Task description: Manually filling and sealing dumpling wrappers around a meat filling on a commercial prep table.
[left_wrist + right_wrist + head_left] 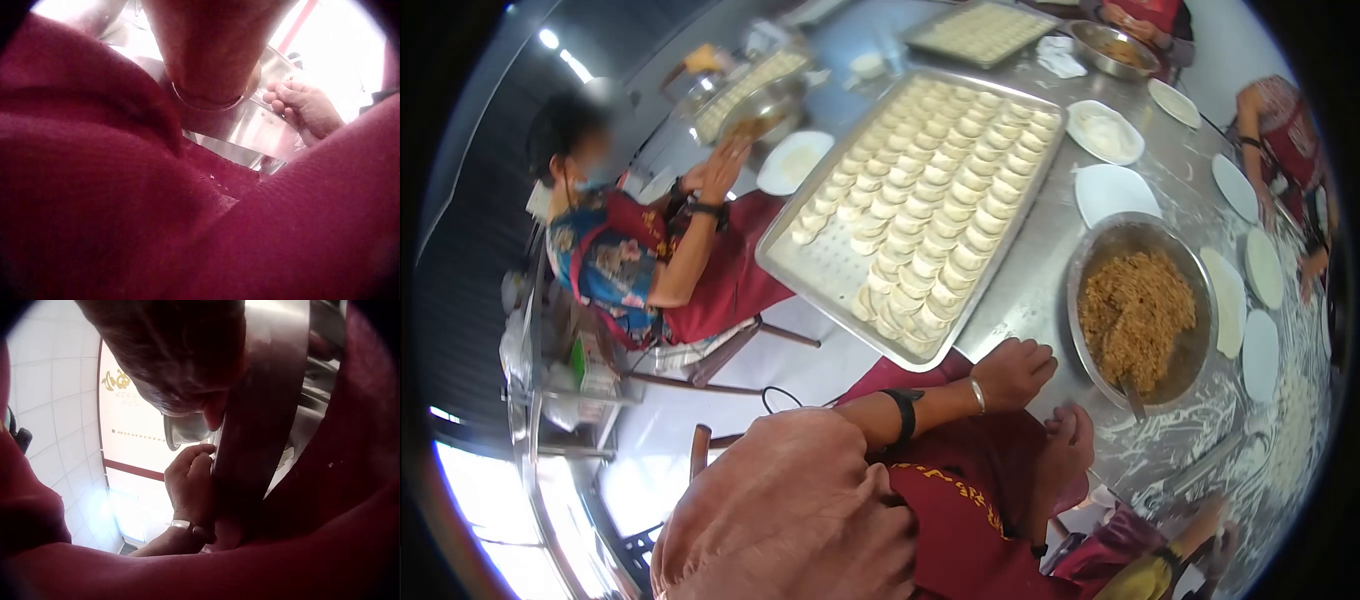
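Observation:
Both hands are near the metal table's edge in the head view and hold nothing. The left hand (1015, 373), with a silver bracelet at its wrist, has loosely bent fingers and lies between the dumpling tray's near corner and the filling bowl. Just below it is the right hand (1068, 442), fingers relaxed and bent, over the dark red apron (970, 500). A large metal tray (825, 262) carries rows of folded dumplings (945, 200). Beside it, a steel bowl (1204, 325) contains brown filling (1138, 300) with a spoon handle (1135, 398) sticking out.
White plates (1115, 195) stand beyond the bowl, and flour (1290, 470) covers the table's right side. A seated person (635, 240) is at the left, and others work around the table. A second dumpling tray (980, 35) lies at the far end.

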Demonstrator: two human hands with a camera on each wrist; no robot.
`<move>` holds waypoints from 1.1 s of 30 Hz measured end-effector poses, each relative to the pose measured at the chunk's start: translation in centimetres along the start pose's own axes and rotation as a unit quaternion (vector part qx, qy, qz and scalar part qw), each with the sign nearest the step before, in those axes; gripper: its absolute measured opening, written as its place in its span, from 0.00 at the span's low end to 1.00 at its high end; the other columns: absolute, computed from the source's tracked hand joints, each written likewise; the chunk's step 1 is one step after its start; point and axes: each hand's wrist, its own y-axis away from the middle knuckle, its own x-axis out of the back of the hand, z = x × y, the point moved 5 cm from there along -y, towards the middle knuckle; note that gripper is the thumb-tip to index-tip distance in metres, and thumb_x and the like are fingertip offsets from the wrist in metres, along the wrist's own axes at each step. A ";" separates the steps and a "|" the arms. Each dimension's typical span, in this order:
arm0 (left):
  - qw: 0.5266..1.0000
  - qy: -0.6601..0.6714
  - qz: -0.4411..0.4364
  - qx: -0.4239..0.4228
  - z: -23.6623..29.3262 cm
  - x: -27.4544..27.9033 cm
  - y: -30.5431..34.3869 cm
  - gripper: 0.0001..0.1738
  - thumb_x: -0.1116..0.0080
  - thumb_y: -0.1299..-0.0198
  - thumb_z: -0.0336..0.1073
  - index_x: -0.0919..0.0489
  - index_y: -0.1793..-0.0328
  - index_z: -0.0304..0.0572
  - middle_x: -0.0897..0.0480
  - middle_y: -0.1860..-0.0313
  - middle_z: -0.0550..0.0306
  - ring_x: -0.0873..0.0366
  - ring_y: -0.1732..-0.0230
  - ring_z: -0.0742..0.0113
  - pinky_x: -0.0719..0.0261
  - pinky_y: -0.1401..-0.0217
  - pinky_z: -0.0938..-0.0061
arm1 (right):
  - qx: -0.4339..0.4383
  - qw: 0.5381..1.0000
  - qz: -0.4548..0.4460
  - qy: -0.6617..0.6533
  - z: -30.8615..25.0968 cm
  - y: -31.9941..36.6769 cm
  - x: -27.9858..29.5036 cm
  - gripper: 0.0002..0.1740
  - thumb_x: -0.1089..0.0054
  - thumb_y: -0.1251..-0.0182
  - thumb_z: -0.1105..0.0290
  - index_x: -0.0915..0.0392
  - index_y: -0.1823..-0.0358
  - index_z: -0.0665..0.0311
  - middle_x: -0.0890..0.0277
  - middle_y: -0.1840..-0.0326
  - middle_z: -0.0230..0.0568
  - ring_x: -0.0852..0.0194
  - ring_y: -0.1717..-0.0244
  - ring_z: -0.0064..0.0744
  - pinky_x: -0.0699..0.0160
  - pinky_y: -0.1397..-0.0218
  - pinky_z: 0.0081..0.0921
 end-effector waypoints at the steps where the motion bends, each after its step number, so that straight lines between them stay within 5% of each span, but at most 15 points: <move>1: 1.000 -0.002 0.012 -0.003 0.1 0.3 -0.1 0.14 0.44 0.52 0.35 0.22 0.58 0.41 0.29 0.66 0.59 0.29 0.67 0.62 0.32 0.66 0.67 | 0.004 1.000 -0.009 0.007 0.2 0.0 0.1 0.14 0.51 0.26 0.71 0.20 0.47 0.70 0.15 0.61 0.42 0.18 0.68 0.26 0.23 0.69 0.21; 6: 0.999 0.004 0.050 -0.011 -0.3 0.9 -0.5 0.14 0.45 0.53 0.34 0.22 0.58 0.40 0.30 0.68 0.58 0.29 0.68 0.62 0.32 0.67 0.66 | 0.001 1.000 -0.026 -0.002 -0.6 -0.5 -0.5 0.14 0.50 0.26 0.71 0.21 0.46 0.69 0.16 0.61 0.41 0.19 0.68 0.24 0.24 0.68 0.19; 10: 0.998 0.059 0.031 0.013 -1.0 0.0 -1.0 0.06 0.46 0.49 0.35 0.28 0.68 0.43 0.30 0.68 0.54 0.28 0.66 0.56 0.30 0.63 0.61 | -0.003 0.999 -0.028 -0.040 -1.4 -1.3 -0.4 0.13 0.48 0.27 0.73 0.21 0.47 0.69 0.16 0.61 0.40 0.18 0.68 0.23 0.24 0.69 0.18; 14: 1.000 0.013 -0.019 0.017 -1.3 -0.6 -1.1 0.14 0.43 0.52 0.30 0.21 0.56 0.39 0.28 0.67 0.56 0.27 0.67 0.58 0.30 0.66 0.60 | -0.070 0.981 -0.093 -0.157 -1.7 -3.0 -0.2 0.18 0.49 0.23 0.64 0.24 0.46 0.73 0.15 0.58 0.48 0.16 0.65 0.30 0.17 0.63 0.22; 19: 1.000 0.012 -0.006 -0.002 -1.3 1.2 -2.1 0.16 0.40 0.53 0.31 0.20 0.55 0.41 0.24 0.61 0.56 0.25 0.63 0.58 0.29 0.63 0.62 | -0.096 0.935 -0.027 -0.341 -4.6 -3.7 0.1 0.20 0.49 0.22 0.59 0.26 0.52 0.74 0.17 0.58 0.53 0.15 0.64 0.34 0.13 0.59 0.27; 33: 0.999 0.043 -0.013 -0.007 -1.5 1.9 -2.4 0.15 0.40 0.52 0.33 0.21 0.55 0.42 0.26 0.62 0.55 0.26 0.63 0.57 0.29 0.64 0.62 | -0.120 0.936 0.027 -0.329 -4.6 -5.6 -1.4 0.18 0.45 0.25 0.58 0.26 0.61 0.69 0.16 0.68 0.49 0.20 0.77 0.28 0.19 0.74 0.19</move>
